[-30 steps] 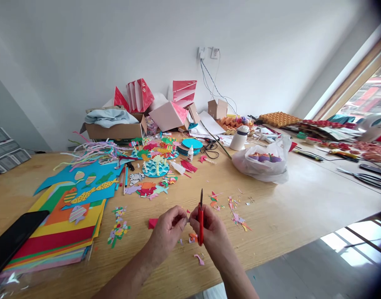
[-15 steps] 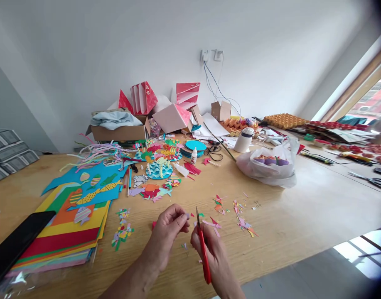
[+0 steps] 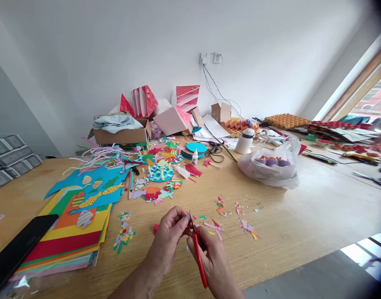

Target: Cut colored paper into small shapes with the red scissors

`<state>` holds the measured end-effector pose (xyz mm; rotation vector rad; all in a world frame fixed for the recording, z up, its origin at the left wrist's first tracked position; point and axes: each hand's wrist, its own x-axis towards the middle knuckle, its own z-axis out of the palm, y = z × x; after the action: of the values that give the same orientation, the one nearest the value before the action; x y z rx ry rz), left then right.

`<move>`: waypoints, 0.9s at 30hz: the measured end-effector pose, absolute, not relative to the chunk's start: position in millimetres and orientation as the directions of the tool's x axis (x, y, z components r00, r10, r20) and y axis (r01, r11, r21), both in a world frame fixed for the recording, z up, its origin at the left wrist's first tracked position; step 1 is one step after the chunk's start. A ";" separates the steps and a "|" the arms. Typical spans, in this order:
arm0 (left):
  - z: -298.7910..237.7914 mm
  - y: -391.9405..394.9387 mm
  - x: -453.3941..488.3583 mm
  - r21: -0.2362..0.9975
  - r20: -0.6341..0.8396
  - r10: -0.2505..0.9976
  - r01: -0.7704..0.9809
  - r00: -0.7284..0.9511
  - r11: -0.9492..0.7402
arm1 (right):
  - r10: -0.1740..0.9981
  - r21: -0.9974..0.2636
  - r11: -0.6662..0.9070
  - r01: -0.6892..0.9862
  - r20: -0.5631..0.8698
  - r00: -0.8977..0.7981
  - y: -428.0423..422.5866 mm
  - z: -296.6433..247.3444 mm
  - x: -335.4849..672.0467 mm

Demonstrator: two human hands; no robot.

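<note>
A pair of slim scissors with bright red handles and narrow dark metal blades (image 3: 196, 246) is in the person's bare right hand (image 3: 213, 253), above the near edge of a pale wood-grain table (image 3: 271, 224). The scissors are seen almost edge-on, so the handles look like one long red bar and the blades like a thin dark spike; whether the blades are spread or together cannot be told. Their long axis runs away from the person, slanting a little to the left: the blade tips point forward, toward the left hand's fingertips, and the rounded red handle end lies nearest the body, low in the view.

The right hand's fingers are curled around the handles. The bare left hand (image 3: 170, 234) is just beside it, thumb and forefinger pinched on a tiny piece (image 3: 188, 216) too small to make out clearly. The blade tips are right by these fingertips; whether they touch cannot be told.

Just past the hands lie thin pink and red paper scraps (image 3: 215, 227). A small flat red piece (image 3: 156, 229) shows beside the left hand, and further left is a cluster of tiny multicoloured paper cuttings (image 3: 124, 236).
</note>
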<state>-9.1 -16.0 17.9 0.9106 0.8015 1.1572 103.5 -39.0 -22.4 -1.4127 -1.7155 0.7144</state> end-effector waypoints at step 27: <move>13.9 -15.3 -9.8 0.909 -0.076 0.957 -0.376 0.279 0.181 | 0.986 -0.808 0.167 0.566 0.151 -0.076 -40.7 -25.5 112.3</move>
<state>-9.8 -15.3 13.9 0.9286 0.7862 1.0929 112.3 -40.7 -25.5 -1.4842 -1.7350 0.7498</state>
